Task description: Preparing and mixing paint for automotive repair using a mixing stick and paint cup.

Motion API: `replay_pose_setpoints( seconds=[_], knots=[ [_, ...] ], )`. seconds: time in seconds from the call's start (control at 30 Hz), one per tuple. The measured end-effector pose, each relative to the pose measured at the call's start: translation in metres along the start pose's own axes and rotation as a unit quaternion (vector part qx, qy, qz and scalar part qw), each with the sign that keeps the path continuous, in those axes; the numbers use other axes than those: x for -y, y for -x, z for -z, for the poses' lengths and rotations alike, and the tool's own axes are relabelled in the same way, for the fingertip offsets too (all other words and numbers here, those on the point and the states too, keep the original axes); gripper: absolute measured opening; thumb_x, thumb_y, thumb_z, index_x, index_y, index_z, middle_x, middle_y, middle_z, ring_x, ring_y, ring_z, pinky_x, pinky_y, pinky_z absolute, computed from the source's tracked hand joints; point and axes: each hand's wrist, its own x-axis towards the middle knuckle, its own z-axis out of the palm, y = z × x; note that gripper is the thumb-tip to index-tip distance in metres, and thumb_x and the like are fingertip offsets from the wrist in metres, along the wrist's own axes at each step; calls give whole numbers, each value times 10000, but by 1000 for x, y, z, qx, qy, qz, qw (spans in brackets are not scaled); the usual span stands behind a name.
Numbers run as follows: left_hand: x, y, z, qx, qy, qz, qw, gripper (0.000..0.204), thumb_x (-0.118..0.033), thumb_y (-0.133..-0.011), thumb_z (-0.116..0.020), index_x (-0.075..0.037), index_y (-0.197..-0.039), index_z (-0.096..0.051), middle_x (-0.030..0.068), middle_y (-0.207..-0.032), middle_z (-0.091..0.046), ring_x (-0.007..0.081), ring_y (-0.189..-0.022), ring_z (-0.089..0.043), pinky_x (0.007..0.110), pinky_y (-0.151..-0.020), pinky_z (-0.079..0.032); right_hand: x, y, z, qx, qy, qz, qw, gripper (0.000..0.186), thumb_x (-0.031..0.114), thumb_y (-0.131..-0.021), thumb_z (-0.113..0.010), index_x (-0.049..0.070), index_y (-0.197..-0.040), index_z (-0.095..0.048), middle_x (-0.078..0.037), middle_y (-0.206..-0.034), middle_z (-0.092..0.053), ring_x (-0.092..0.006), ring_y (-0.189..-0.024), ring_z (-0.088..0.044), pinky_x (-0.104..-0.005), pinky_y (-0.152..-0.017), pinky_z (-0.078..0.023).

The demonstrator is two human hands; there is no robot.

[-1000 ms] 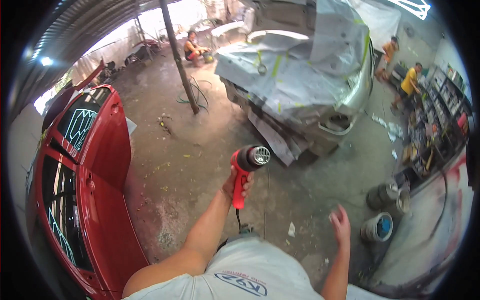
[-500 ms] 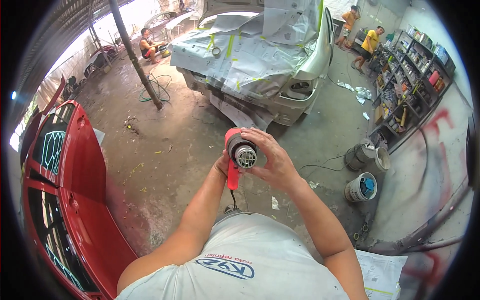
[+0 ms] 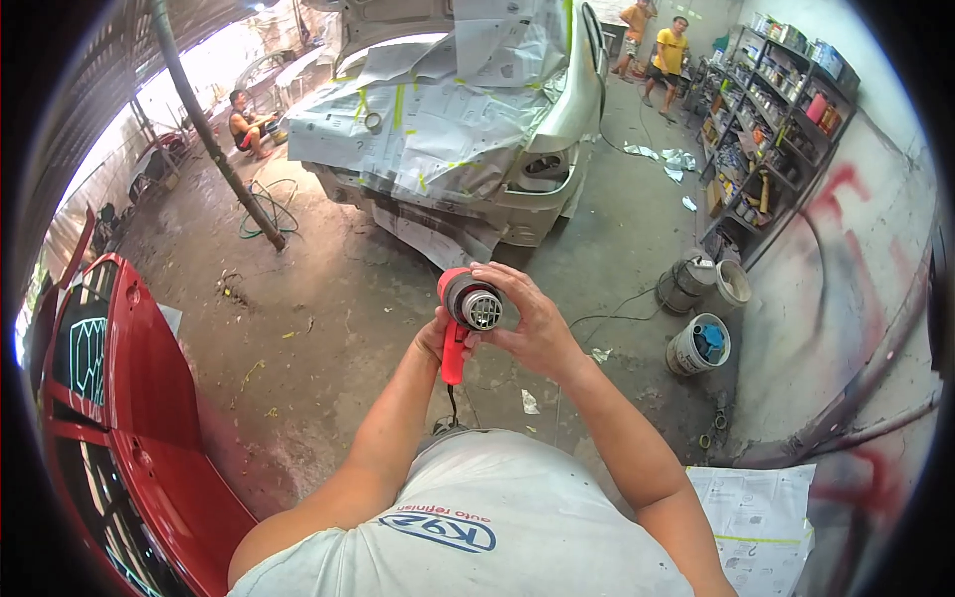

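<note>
A red heat gun (image 3: 461, 298) with a black collar and a round, silver grilled nozzle is held out in front of my chest. Its nozzle points back toward me, and a black cord hangs from the bottom of the handle. My left hand (image 3: 431, 336) is closed around the handle from the left side, its fingers partly hidden behind the gun. On the other side, my right hand (image 3: 532, 323) cups the barrel, fingertips on top and thumb near the handle below the nozzle.
Ahead stands a car (image 3: 552, 199) masked with paper and tape. A red car body (image 3: 159, 388) is at left, near a leaning post (image 3: 214, 139). At right are shelves (image 3: 781, 124), buckets (image 3: 686, 353) and masking paper (image 3: 756, 517). Three people are farther back.
My view has turned slightly right, so the surroundings sit farther left. Both hands still hold the heat gun. The person in yellow near the shelves has straightened up.
</note>
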Motion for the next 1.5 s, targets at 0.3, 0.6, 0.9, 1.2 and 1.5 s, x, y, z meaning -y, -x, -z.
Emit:
replay_pose_setpoints(
  seconds=[0.3, 0.6, 0.9, 1.2, 1.5],
  knots=[
    [27, -20, 16, 17, -24, 85, 996, 760, -600, -664, -671, -47, -1164, -524, 124, -924, -629, 202, -732, -625, 319, -565, -505, -15, 39, 28, -43, -52, -19, 998, 656, 55, -628, -765, 120, -1218, -487, -68, -1293, -495, -267, -1244, -411, -378, -1049, -334],
    [80, -69, 15, -30, 0, 132, 991, 749, -565, -649, -710, -23, -1132, -526, 131, -870, -634, 225, -732, -629, 332, -549, -530, -16, 92, 73, -77, -23, -74, 994, 673, 125, -636, -795, 125, -1231, -480, -83, -1314, -471, -253, -1278, -370, -387, -1061, -306],
    [117, -170, 4, -27, 19, 169, 985, 670, -285, -673, -761, -91, -1232, -448, 108, -915, -629, 230, -591, -631, 309, -453, -543, -38, 112, 134, -115, 42, -142, 982, 665, 152, -629, -799, 140, -1217, -487, -47, -1320, -473, -275, -1270, -367, -404, -1040, -330],
    [134, -297, 69, -25, 58, 204, 977, 546, -183, -703, -737, -164, -1191, -492, 62, -822, -637, 196, -508, -612, 289, -391, -519, -136, 87, 220, -130, 88, -150, 976, 678, 151, -627, -794, 143, -1226, -475, -31, -1289, -500, -283, -1257, -375, -409, -1036, -333],
    [132, -406, 164, -5, 106, 301, 948, 671, -554, -648, -705, -62, -1078, -553, 62, -841, -610, 190, -698, -605, 309, -543, -531, -254, 67, 301, -190, 47, -215, 957, 660, 153, -663, -780, 124, -1243, -465, -93, -1324, -442, -241, -1239, -413, -365, -1044, -324]
  ],
)
